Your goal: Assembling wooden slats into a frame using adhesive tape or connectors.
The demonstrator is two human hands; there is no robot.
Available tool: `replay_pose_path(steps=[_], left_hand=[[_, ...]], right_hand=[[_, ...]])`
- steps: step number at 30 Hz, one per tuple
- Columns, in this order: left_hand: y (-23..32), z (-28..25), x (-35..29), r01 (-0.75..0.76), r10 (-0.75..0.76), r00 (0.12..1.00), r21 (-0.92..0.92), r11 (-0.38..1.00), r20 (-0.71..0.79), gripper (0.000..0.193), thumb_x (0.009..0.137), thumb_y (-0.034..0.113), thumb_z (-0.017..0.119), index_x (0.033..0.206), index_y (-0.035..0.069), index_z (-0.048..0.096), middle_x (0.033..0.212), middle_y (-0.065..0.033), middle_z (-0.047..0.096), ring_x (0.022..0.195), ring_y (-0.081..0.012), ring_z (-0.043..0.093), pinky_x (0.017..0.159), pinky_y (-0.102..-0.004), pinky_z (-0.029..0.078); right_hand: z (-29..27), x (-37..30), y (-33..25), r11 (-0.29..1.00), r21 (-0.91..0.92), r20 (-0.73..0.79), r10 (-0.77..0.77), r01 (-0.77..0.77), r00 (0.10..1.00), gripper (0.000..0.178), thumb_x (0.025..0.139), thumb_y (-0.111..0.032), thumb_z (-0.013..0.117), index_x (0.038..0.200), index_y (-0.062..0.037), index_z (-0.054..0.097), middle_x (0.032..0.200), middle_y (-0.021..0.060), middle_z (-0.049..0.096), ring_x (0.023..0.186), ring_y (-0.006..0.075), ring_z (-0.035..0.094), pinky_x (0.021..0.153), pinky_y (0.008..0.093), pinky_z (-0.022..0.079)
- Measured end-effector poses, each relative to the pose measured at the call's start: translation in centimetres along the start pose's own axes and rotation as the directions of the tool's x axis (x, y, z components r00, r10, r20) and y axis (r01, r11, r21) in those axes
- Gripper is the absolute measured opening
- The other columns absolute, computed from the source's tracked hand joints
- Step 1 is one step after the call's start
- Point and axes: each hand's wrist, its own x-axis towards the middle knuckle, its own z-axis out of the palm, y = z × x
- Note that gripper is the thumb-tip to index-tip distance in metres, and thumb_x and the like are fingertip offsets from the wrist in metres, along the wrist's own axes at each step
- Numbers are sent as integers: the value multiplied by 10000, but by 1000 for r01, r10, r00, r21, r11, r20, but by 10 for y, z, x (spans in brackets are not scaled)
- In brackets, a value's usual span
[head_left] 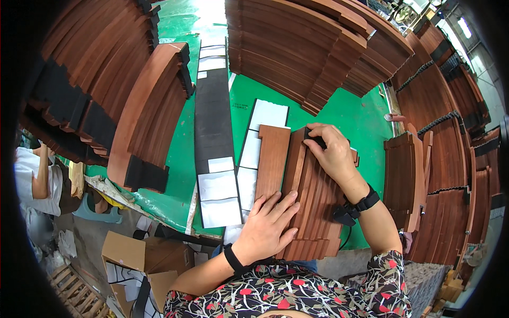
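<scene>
Below the middle lies a bundle of reddish-brown wooden slats, close in front of me. My left hand rests on its near left part, fingers stretched out across a flat wooden board and the slat beside it. At the far end of the bundle, my right hand pinches a small black strip between thumb and fingers, against the end of a slat. Part of the strip is hidden by the fingers. Just left of the board lie white sheets with black edges.
A long black strip with white labels lies on the green tabletop. Stacked wooden pieces stand at left, at the back and at right. Open cardboard boxes sit on the floor. Another person's arm shows far left.
</scene>
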Motion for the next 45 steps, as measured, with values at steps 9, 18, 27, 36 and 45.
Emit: replay_pose_path(steps=[9,18,27,36,45], left_hand=[[2,-1,2,2,-2,1000,2,1000,5,568,838,282,680,1339,41,564,1524,-150,443,1343,-372,456,1140,-508,309],[0,1,1,0,0,1000,5,1000,-8,564,849,287,666,1344,37,562,1524,-150,443,1339,-377,462,1134,-514,316],[0,2,1,-1,1,1000,-2,1000,-4,561,848,281,667,1345,43,561,1528,-143,438,1348,-367,452,1139,-508,309],[0,2,2,-5,5,1000,-10,1000,-21,558,862,299,658,1346,38,557,1541,-144,424,1353,-375,447,1143,-506,307],[-39,-48,-28,202,-189,927,7,979,-325,619,885,229,706,1388,-55,485,1517,-266,412,1354,-416,459,1119,-480,371]], right_hand=[[0,-1,4,996,-40,8,-81,81,997,154,764,-32,794,850,13,673,1048,152,713,955,325,674,802,399,561],[-3,-4,2,994,-33,21,-107,107,994,159,770,-17,776,902,21,696,1106,148,702,1008,331,667,848,405,556],[0,-4,0,999,-44,7,-32,32,999,160,779,-9,768,924,6,700,1099,144,693,1022,331,654,866,409,540],[-6,-5,-9,934,-283,66,-209,219,976,144,850,-44,697,979,19,709,1127,160,697,1020,330,661,883,431,518],[-18,-19,-9,954,-254,166,-116,156,979,368,795,-38,736,1149,14,650,1283,204,625,1205,371,586,1021,471,457]])
